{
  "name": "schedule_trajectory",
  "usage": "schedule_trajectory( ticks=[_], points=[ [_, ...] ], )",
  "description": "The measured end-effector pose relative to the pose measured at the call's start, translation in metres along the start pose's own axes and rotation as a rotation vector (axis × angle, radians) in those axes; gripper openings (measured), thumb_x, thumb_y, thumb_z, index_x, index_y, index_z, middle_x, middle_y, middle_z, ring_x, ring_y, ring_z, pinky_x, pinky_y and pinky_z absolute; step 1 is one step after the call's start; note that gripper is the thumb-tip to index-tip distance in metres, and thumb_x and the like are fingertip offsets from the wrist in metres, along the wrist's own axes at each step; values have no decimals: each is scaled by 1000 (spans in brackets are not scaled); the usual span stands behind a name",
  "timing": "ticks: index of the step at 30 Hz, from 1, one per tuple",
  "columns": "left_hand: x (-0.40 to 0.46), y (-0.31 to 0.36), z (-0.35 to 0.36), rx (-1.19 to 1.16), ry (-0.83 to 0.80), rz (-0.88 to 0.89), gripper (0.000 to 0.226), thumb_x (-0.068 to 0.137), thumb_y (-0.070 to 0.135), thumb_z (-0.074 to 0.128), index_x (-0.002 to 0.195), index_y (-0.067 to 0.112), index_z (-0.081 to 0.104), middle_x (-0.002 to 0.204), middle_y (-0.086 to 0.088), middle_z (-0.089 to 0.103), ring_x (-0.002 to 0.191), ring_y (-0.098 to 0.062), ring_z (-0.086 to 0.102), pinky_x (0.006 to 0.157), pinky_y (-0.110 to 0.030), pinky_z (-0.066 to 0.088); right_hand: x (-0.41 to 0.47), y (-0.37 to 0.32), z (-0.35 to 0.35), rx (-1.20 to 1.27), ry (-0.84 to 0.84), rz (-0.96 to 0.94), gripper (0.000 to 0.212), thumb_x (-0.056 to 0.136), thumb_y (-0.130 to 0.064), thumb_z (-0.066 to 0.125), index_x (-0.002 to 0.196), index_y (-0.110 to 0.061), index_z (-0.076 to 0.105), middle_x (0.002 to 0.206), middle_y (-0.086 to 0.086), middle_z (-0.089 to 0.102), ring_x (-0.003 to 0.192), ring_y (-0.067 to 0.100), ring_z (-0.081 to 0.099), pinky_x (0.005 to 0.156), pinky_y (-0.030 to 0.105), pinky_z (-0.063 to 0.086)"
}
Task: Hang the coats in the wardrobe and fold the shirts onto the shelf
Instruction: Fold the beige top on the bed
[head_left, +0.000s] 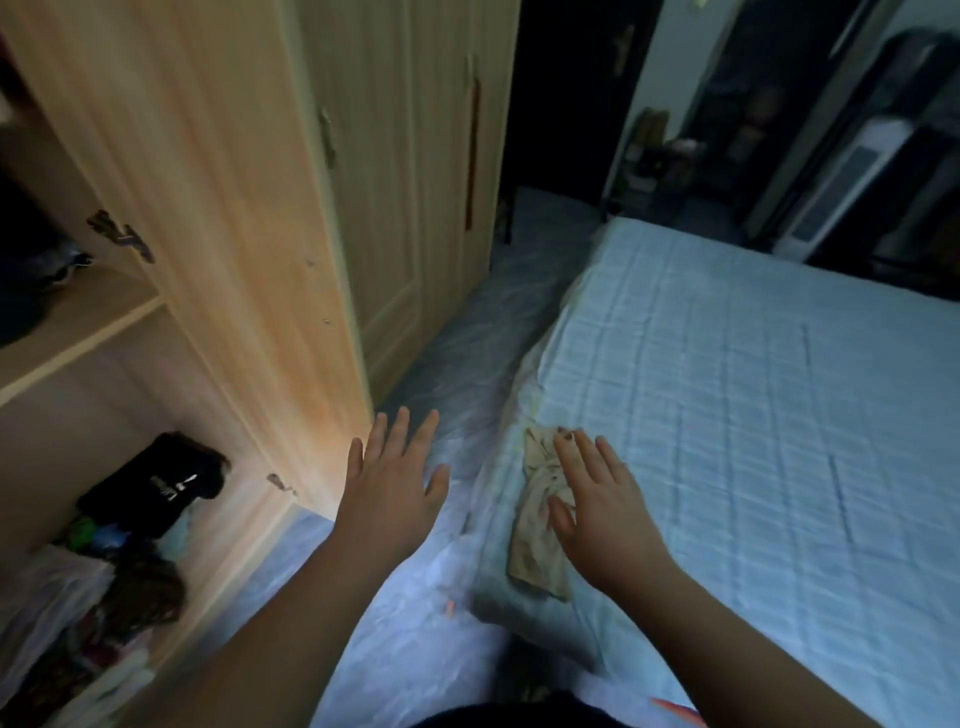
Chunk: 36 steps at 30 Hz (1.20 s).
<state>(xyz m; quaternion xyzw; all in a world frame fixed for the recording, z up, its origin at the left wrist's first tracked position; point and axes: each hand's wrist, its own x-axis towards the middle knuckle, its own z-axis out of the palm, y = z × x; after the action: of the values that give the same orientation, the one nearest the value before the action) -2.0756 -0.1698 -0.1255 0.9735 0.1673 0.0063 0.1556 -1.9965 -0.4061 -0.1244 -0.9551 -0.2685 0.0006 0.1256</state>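
Beside the right hand, a beige garment lies lengthwise along the bed edge; both hands' grip released.

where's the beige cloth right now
In the head view the beige cloth lies crumpled on the bed's near left edge, just beside the right hand.

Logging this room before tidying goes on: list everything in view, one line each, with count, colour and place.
wardrobe: one, light wood, left, near door open
shelf: one, light wood, inside wardrobe, dark clothing on it
black garment: one, lower compartment, atop a mixed-colour clothes pile
bed: one, pale blue checked sheet, right
beige cloth: one, crumpled, near corner of bed
floor: bluish, between wardrobe and bed
white appliance: one, far right, blurred
left hand: open, over floor
right hand: open, fingers spread, over the cloth; contact unclear
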Motion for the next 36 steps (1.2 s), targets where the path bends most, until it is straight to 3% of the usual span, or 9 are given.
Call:
schedule_trajectory(
  ticks=[4,7,16,19,24,28,31,33,36],
  points=[
    [18,53,22,-21,-36,61,63,101,51,29,157,36,4,167,-1,1,153,-24,-3,123,-49,6,-16,67,4,5,11,85,69,89,-43,39,153,-16,34,159,12,31,146,35,28,118,48,28],
    [35,84,50,7,-88,76,62,102,50,31,157,35,6,166,-2,5,153,-26,2,122,-51,11,-18,118,11,7,-32,121,66,97,-37,47,155,-19,25,163,9,21,150,32,18,120,44,19],
    [94,154,168,-77,-186,-201,67,96,49,35,156,21,23,160,-11,28,146,-34,27,119,-48,25,22,263,38,14,-229,-14,69,93,-40,46,155,-16,26,162,12,23,149,34,21,119,48,25],
    [105,181,202,-90,-251,-254,66,98,42,43,157,24,21,161,-9,25,149,-30,22,118,-46,25,40,298,63,24,-318,-42,71,93,-43,42,156,-17,22,163,11,20,149,33,19,119,47,25],
    [112,181,245,-129,-317,-360,67,95,29,52,156,22,24,161,-7,27,148,-27,22,118,-41,24,63,316,119,115,-402,-81,74,86,-28,61,152,-11,32,157,18,32,141,38,35,114,45,30],
    [117,155,288,-189,-387,-460,62,91,24,58,149,18,36,150,-5,42,140,-23,37,114,-38,30,80,319,176,183,-506,-141,73,87,-25,54,154,-16,27,158,13,29,141,33,34,115,45,34],
    [126,137,323,-180,-456,-590,42,90,23,59,131,21,48,125,-5,50,122,-26,49,91,-38,46,89,317,215,258,-497,-107,67,86,-12,59,149,-19,36,151,6,39,136,22,39,111,36,38],
    [134,128,347,-201,-483,-628,37,89,28,63,122,19,50,113,-5,47,114,-28,53,84,-38,49,93,314,241,298,-515,-69,61,87,-9,59,144,-21,41,142,1,46,128,17,43,106,34,43],
    [141,123,388,-248,-514,-624,58,82,48,70,127,21,47,119,-6,42,115,-28,46,90,-44,50,100,313,288,281,-616,-8,63,88,-19,62,145,-27,35,140,0,47,125,19,48,101,37,46]
  ],
)
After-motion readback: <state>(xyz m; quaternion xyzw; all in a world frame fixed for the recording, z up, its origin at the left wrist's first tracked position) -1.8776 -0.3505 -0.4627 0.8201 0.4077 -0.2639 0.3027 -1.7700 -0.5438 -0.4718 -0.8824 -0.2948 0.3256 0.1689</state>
